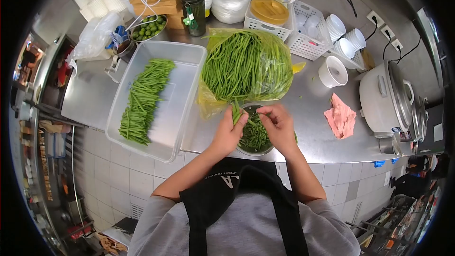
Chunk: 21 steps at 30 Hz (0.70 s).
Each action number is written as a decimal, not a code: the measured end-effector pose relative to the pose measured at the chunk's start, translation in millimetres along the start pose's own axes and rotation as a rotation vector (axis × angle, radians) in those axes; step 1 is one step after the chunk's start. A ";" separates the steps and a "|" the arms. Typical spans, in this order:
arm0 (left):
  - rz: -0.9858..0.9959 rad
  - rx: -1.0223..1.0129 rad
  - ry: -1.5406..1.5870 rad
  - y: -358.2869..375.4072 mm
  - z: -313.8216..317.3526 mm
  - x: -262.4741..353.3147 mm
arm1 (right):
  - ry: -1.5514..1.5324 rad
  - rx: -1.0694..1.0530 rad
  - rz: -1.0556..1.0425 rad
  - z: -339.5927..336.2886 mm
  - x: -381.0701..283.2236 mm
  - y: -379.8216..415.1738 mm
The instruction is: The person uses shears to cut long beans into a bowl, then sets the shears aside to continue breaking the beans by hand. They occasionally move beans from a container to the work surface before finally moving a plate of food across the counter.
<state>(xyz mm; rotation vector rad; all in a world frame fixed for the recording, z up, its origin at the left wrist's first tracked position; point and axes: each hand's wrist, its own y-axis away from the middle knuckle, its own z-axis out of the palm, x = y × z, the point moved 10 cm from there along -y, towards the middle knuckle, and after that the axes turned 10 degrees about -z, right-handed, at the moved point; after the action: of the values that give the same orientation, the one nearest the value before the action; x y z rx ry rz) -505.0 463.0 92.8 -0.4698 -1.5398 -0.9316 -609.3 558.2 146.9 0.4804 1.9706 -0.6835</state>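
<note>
Several green beans (236, 112) are held in my left hand (230, 129), its fingers closed round them. My right hand (277, 125) is closed in a pinch at the end of a bean, just right of the left hand. Below both hands stands a round metal bowl (256, 153) with green bean trimmings (254, 137) in it. Beyond the hands, a yellow plastic bag (280, 73) lies open, full of long green beans (234, 64). To the left, a clear plastic tub (177, 109) holds a row of cut green beans (144, 99).
A pink cloth (341, 117) and a white plastic tub (332, 72) are on the steel counter (303, 128) at right, near a large rice cooker (386, 97). Behind stand white baskets (308, 40), a dark tumbler (193, 13) and a bowl of small green citrus fruits (150, 28).
</note>
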 end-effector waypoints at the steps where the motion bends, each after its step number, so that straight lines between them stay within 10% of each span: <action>1: 0.033 0.008 0.046 -1.5 -2.8 1.7 | -0.006 -0.013 -0.014 0.0 2.3 3.7; 13: 0.243 0.089 -0.252 6.9 -3.0 14.6 | 0.189 -0.051 -0.092 8.5 -1.7 21.7; 16: 0.506 0.032 -0.314 41.3 14.5 43.2 | -0.261 -0.033 0.431 22.8 54.1 32.5; 21: -0.037 -0.191 0.149 35.0 22.1 -3.6 | 0.307 0.043 -0.243 10.3 -1.8 -15.6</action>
<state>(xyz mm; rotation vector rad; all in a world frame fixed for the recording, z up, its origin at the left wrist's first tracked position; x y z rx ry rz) -492.0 501.8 100.3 -0.4972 -1.3349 -1.1231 -610.7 539.5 148.7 0.3925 2.3329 -0.8455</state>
